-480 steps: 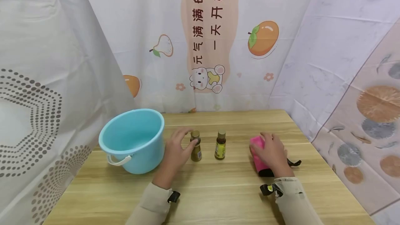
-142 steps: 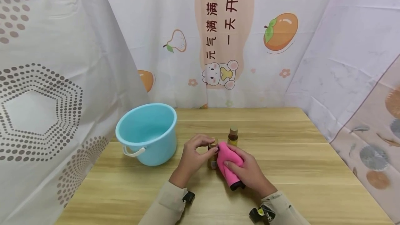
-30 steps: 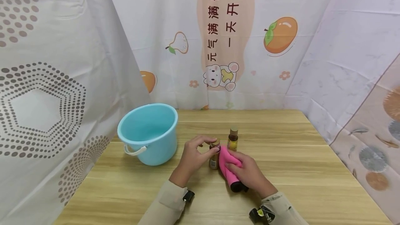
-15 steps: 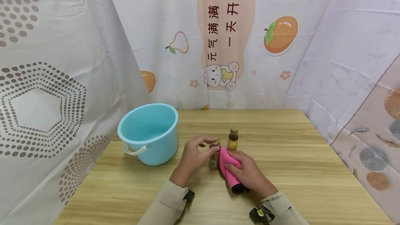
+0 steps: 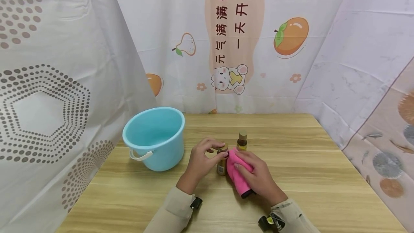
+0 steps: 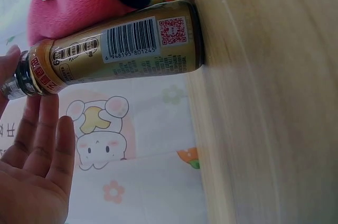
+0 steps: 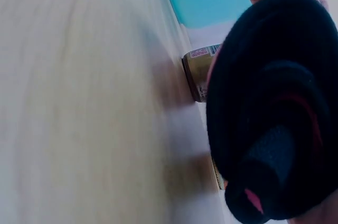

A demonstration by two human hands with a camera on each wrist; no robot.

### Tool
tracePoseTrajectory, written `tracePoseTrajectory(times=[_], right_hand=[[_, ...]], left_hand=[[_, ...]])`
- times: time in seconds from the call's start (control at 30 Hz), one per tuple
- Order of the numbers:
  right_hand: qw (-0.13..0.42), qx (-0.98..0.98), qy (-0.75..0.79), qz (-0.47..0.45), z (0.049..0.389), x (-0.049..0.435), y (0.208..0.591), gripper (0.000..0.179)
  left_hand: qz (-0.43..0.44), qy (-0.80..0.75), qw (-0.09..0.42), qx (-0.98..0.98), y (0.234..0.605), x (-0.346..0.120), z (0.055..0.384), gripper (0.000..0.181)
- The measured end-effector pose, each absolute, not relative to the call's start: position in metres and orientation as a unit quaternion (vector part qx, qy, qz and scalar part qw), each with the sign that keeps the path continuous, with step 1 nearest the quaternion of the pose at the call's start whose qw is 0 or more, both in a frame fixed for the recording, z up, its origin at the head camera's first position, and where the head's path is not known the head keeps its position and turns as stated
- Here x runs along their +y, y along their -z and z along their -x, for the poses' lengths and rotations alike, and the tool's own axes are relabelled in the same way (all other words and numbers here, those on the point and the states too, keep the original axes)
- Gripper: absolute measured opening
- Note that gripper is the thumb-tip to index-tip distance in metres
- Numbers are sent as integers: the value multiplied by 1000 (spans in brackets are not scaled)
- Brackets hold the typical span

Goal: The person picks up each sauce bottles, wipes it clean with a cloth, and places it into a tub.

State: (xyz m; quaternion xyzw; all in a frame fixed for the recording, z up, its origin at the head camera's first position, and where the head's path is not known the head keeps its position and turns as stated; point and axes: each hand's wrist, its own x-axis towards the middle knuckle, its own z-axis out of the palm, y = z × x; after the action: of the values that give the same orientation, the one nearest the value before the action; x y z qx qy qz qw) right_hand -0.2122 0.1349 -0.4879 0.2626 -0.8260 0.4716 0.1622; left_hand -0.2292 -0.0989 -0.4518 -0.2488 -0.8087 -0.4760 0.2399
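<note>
My left hand (image 5: 198, 161) pinches the gold cap and neck of a brown glass sauce bottle (image 5: 221, 168) that stands upright on the table. The bottle's gold label, with a barcode (image 6: 131, 40), shows in the left wrist view. In my right hand (image 5: 260, 177) is a bunched pink cloth (image 5: 238, 184) with black edging, held against the bottle's right side. The cloth's dark folded edge (image 7: 227, 92) fills much of the right wrist view. Just behind the cloth stands a second brown bottle (image 5: 242, 141) with a yellow label; its lower part is hidden.
A light blue bucket (image 5: 174, 154) with a white handle (image 5: 141, 156) stands left of my left hand. The wooden table (image 5: 307, 175) ends at printed curtains (image 5: 181, 82) behind and at both sides.
Sixteen seconds ago the cloth lay under my right hand at the right; now it is against the bottle. Within the last half second my right hand and the cloth have shifted slightly upward.
</note>
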Motion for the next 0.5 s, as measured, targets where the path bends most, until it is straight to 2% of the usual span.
tracePoseTrajectory(times=[0.27, 0.5], right_hand=[[192, -799, -496, -280, 208, 129, 479, 45], [199, -786, -513, -282, 193, 124, 456, 42]], left_hand=[[251, 471, 251, -808, 453, -100, 230, 28], [260, 469, 238, -810, 451, -101, 230, 27]])
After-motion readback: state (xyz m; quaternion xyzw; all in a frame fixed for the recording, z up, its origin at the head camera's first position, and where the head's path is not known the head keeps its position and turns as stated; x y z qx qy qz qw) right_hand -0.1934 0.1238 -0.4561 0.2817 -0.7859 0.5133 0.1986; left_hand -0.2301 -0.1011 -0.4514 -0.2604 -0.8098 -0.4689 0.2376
